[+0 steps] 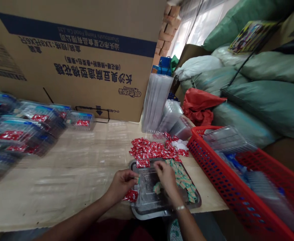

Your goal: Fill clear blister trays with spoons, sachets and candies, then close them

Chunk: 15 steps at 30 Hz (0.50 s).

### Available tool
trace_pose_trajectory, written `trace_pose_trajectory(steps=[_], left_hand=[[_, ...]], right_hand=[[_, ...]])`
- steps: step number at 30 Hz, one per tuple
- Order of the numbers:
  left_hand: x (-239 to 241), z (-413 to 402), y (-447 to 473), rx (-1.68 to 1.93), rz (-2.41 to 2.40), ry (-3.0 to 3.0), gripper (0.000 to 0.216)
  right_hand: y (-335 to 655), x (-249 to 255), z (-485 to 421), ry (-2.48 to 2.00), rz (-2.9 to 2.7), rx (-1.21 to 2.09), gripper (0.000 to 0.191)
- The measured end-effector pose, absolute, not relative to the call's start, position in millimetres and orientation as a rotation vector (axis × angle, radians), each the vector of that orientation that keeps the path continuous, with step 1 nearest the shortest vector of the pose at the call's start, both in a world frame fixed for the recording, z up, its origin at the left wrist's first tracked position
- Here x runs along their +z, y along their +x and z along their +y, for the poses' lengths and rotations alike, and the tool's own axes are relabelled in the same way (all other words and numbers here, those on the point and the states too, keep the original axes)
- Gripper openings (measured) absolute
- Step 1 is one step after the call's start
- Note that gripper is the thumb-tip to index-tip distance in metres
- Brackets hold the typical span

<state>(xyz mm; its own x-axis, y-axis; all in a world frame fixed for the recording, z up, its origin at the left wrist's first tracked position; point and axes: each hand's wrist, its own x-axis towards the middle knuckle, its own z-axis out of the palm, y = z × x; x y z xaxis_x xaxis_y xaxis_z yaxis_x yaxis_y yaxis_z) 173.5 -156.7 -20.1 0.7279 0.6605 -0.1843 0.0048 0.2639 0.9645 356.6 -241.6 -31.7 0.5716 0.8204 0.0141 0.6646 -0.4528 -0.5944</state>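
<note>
Pinching small packet (137,180) — left hand (121,185) | right hand (165,174) bunched over clear tray (147,197) | red basket (212,160) beside

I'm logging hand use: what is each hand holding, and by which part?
The left hand pinches a green-and-cream sachet by one end in its fingertips. The right hand is over the clear plastic tray; whether it holds anything cannot be told.

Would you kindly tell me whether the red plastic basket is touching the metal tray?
Apart: the head view shows tabletop between the red plastic basket and the metal tray.
</note>
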Motion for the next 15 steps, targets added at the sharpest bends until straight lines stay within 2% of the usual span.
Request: trace_pose_trajectory(steps=[2,7,12,15], left_hand=[[-18,-158,171,0.545,0.654,1.225,0.022],[-14,-157,167,0.641,0.672,1.227,0.023],[-21,-154,169,0.661,0.727,1.11,0.026],[-17,-155,167,0.618,0.725,1.06,0.028]], right_hand=[[380,-31,-238,-2.396,-1.166,0.207,0.016],[389,-29,-238,-2.425,-1.207,0.183,0.019],[327,-20,-245,-1.649,-1.093,0.659,0.022],[294,-16,-244,-1.526,-1.02,0.669,0.019]])
